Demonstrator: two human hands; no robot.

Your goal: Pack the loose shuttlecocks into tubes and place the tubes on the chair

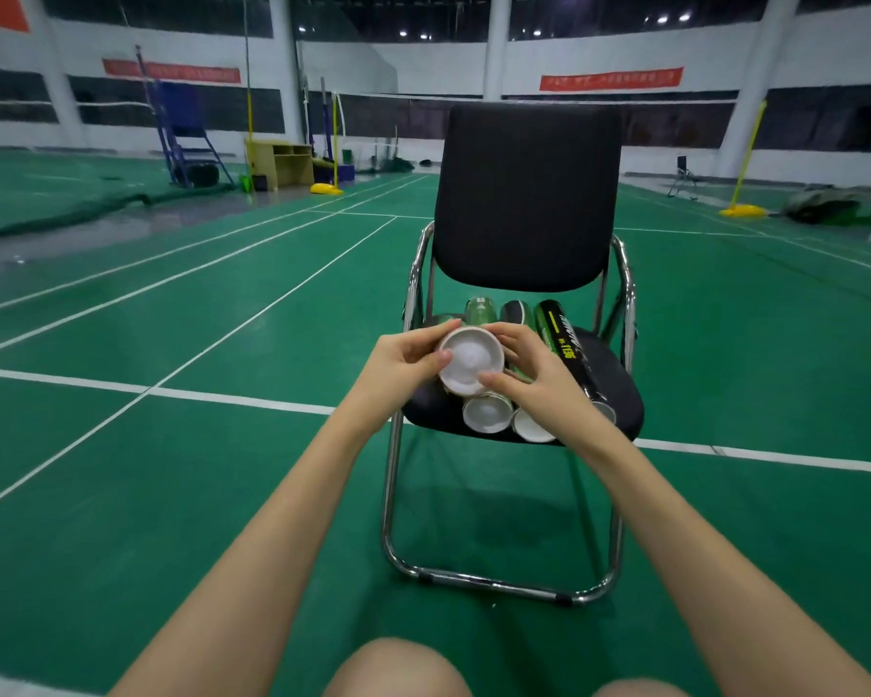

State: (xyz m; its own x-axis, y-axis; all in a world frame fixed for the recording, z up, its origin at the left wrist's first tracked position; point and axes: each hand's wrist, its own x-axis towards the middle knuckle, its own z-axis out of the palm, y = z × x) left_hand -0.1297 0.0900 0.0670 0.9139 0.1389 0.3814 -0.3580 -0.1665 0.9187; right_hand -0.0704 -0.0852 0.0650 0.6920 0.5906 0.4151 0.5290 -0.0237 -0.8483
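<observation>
Over the chair (619, 394) seat, both hands (473, 364) gripping a white-capped tube (471, 362), more capped tubes (489, 412) beneath

Badminton hall beyond the hands

Green court floor (232, 304) with white lines spreads under and around the hands. Far beyond them to the left stand a blue umpire ladder chair (179, 138), a wooden desk (280, 163) and a yellow net post (334, 143) on a yellow base. A dark rolled mat (96, 206) lies along the floor further left. Far to the right are another yellow net post (747, 158) and a dark bag (820, 206) on the floor. Red banners (612, 79) hang on the white back wall.
</observation>
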